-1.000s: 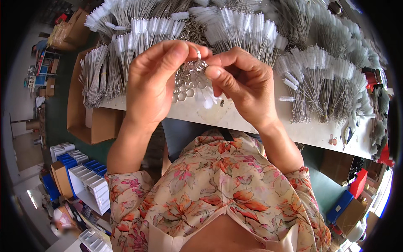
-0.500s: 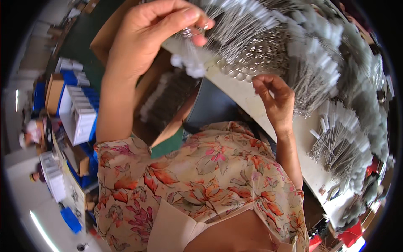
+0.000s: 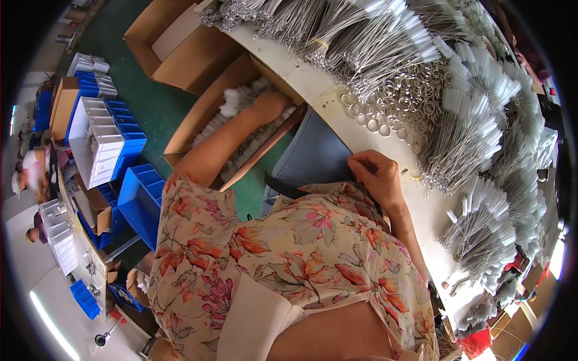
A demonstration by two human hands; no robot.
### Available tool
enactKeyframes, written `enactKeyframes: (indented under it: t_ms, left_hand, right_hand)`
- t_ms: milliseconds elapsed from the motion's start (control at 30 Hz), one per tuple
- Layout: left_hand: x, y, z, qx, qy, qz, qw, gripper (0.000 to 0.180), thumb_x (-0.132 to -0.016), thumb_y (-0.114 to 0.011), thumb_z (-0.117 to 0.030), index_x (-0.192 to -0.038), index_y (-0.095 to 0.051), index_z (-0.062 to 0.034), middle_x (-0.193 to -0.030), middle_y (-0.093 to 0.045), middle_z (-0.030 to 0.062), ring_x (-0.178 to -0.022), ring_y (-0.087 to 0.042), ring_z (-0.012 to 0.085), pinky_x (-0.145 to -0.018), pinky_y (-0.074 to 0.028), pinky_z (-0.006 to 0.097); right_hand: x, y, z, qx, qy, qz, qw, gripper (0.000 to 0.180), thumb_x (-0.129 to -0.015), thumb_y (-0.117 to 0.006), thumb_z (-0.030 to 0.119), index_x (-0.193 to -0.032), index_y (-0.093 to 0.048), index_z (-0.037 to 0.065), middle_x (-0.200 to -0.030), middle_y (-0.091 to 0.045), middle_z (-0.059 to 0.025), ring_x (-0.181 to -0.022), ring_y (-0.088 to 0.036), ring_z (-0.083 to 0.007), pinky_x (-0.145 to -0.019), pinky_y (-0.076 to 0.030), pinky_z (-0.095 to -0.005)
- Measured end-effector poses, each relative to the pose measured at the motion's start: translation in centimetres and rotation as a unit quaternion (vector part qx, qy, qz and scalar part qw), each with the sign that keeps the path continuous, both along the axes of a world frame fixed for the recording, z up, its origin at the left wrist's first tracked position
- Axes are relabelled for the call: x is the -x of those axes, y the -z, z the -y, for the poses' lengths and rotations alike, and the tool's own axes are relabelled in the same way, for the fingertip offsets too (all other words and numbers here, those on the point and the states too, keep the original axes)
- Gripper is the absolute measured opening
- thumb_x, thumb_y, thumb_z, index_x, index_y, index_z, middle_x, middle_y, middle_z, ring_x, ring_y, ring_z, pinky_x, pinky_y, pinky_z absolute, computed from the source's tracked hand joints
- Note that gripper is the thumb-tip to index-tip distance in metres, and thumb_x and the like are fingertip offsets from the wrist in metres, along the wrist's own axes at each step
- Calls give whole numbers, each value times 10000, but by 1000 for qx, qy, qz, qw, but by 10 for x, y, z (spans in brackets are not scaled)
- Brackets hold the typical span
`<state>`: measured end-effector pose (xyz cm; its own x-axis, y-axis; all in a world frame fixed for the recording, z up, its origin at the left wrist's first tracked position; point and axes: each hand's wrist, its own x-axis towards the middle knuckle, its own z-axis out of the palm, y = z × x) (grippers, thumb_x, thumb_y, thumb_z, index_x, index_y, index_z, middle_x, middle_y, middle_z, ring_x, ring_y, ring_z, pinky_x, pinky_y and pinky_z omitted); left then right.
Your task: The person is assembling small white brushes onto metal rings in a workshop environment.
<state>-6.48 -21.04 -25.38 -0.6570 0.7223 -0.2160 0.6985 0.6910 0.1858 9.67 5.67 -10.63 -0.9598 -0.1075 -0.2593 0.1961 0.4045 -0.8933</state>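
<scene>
My left hand (image 3: 269, 107) is down inside a cardboard box (image 3: 180, 142) beside the table, over a pile of thin wire brushes with white bristle ends (image 3: 232, 102). Its fingers are hidden, so I cannot see what it holds. My right hand (image 3: 378, 174) is at the table's near edge, fingers curled in and thumb against them; whatever is in it, if anything, is too small to make out. Just beyond it lies a heap of metal split rings (image 3: 391, 111). Past the rings are bundles of looped wire brushes (image 3: 385, 54).
More brush bundles (image 3: 466, 132) spread along the right of the table (image 3: 319, 78). A second cardboard box (image 3: 192, 69) stands beyond the first. On the left are white divided trays (image 3: 99, 141) and blue bins (image 3: 144, 198). A person (image 3: 33, 171) is at the far left.
My left hand has gone from above the table edge, where it held a small bunch of white-ended brushes by their rings, down into the box. My right hand has drawn back from the rings.
</scene>
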Motion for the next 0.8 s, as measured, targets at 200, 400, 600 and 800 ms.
enactKeyframes:
  t_ms: [200,400,600,800]
  left_hand:
    - [17,149,47,-64,-57,-3,996,237,-783,-546,-236,-896,-621,-42,-864,-623,167,-821,-602,337,-739,-472,425]
    - [-60,136,68,-107,-279,104,949,233,-813,-546,-244,-901,-644,-52,-862,-633,167,-807,-607,341,-720,-480,417]
    - [18,-21,97,-476,-428,-174,748,191,-893,-501,-191,-936,-604,-37,-862,-644,92,-759,-617,161,-686,-476,310]
    - [98,-246,-77,-526,-161,-206,809,202,-919,-466,-109,-1023,-566,32,-942,-626,91,-825,-588,146,-747,-471,260]
  right_hand:
    - [3,-5,4,7,26,60,998,118,-784,-641,54,-884,-627,-7,-710,-626,-51,-567,-558,-71,-515,-445,-213]
    - [17,2,-9,39,32,86,995,101,-803,-626,58,-870,-620,-17,-657,-590,-15,-513,-491,-41,-468,-394,-186]
    - [22,-8,-22,52,-36,-70,996,87,-773,-646,65,-838,-640,7,-723,-633,-61,-625,-600,-103,-540,-470,-233]
    - [19,-48,-64,86,10,-63,994,101,-765,-638,80,-843,-631,15,-755,-627,-103,-667,-618,-171,-596,-484,-281]
